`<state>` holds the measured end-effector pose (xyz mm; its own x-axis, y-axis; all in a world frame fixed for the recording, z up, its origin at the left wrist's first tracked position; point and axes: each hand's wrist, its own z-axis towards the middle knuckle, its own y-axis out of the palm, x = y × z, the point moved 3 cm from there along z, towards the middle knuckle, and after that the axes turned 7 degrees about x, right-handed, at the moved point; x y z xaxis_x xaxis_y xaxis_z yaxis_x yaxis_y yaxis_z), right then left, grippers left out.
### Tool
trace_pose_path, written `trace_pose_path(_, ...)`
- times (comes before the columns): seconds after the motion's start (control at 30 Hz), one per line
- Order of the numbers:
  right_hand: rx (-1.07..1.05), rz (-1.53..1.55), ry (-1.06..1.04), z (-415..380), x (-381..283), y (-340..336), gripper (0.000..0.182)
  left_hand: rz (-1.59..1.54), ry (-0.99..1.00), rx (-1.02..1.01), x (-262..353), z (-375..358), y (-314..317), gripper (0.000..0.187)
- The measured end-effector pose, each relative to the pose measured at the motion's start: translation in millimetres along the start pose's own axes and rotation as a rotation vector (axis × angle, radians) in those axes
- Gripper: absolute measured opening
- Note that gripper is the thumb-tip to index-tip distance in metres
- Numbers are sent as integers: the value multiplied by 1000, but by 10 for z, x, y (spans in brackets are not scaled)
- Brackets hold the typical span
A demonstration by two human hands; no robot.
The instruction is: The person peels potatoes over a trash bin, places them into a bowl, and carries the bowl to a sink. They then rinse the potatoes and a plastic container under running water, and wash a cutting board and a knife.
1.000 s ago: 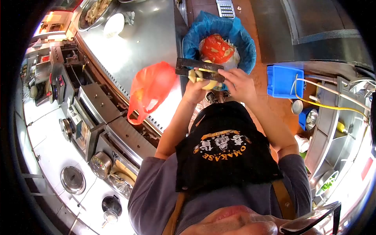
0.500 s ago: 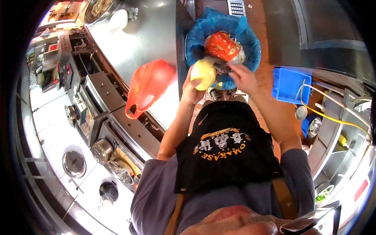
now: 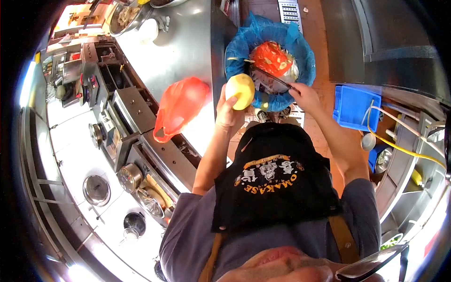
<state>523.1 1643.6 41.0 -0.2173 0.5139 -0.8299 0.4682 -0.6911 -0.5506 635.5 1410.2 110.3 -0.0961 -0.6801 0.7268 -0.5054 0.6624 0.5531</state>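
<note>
My left hand (image 3: 227, 109) is wrapped around a large, pale yellow peeled potato (image 3: 240, 91), held up by the near left rim of a bin. In my right hand (image 3: 306, 97) is a knife (image 3: 273, 79), gripped by its handle, its dark blade pointing left over the bin and apart from the potato. Beneath both hands stands the bin, lined with a blue plastic bag (image 3: 303, 47). Inside it lie a red plastic bag (image 3: 274, 58) with yellowish peelings on it and some pale scraps.
A steel counter (image 3: 188, 51) runs along the left, with a red plastic bag (image 3: 181, 105) at its edge and a metal bowl (image 3: 129, 21) of food farther back. On the right are a blue crate (image 3: 352, 105) and a yellow hose (image 3: 404, 146). A floor drain grate (image 3: 289, 13) lies beyond the bin.
The knife has moved away from the potato, to the right and out over the bin. The potato has turned slightly in my left hand. The whole view has shifted a little.
</note>
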Motion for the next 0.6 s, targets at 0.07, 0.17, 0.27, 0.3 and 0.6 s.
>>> trace_pose_path(0.07,36,42,40,-74,-37,0,36,14,-41,11,-61,12,-38,66)
trace_pose_path(0.17,55,105,-164,-108,-695,-124,36,-21,-34,-13,-120,71,93,67)
trace_pose_path(0.27,190,24,-349,-44,-614,-68,35,-24,1,-29,-172,52,183,72)
trace_pose_path(0.3,193,25,-346,-1,-375,-66,35,-15,36,-48,-152,34,204,72)
trace_pose_path(0.6,136,100,-295,-26,-642,-184,36,-105,-57,39,-251,153,267,60)
